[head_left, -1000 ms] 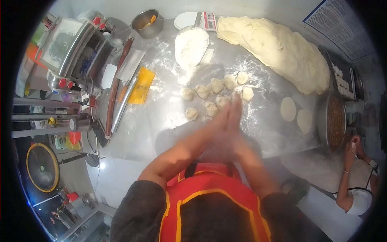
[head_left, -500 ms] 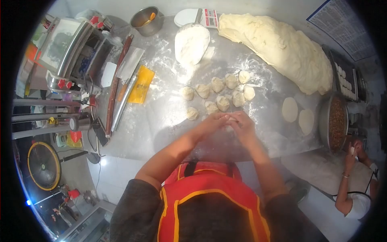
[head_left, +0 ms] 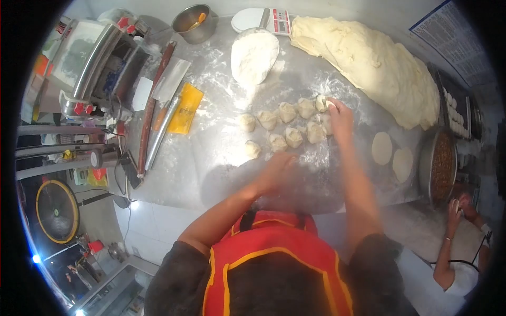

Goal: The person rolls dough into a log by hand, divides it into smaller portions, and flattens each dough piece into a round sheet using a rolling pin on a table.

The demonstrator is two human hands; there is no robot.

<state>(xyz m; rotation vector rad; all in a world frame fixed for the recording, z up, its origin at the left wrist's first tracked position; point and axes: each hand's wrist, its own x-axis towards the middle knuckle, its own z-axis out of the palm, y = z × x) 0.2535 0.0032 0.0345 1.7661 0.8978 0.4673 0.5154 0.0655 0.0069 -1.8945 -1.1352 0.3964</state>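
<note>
Floury pieces of dough (head_left: pixel 287 112) sit in two rough rows on the metal worktop (head_left: pixel 221 181). My right hand (head_left: pixel 341 115) reaches to the right end of the far row, its fingertips closed on the dough piece (head_left: pixel 321 103) there. Another piece beside it is partly covered by that hand. Closer to my body, my left hand (head_left: pixel 281 167) hovers just in front of the near row. Motion smears its fingers, so their shape and anything in them cannot be made out.
A large dough mass (head_left: pixel 369 68) lies at the back right. Two flat dough rounds (head_left: pixel 382 148) are near a bowl of filling (head_left: pixel 441 166). A flour scoop (head_left: pixel 255 55), scale (head_left: pixel 281 22), pot (head_left: pixel 195 26), rolling pin (head_left: pixel 150 118) and cleaver (head_left: pixel 171 79) are behind. Another person's hands (head_left: pixel 459 206) work at right.
My hands have parted. The right one has moved away from me and rightward to the end dough piece; the left has shifted slightly left and toward me.
</note>
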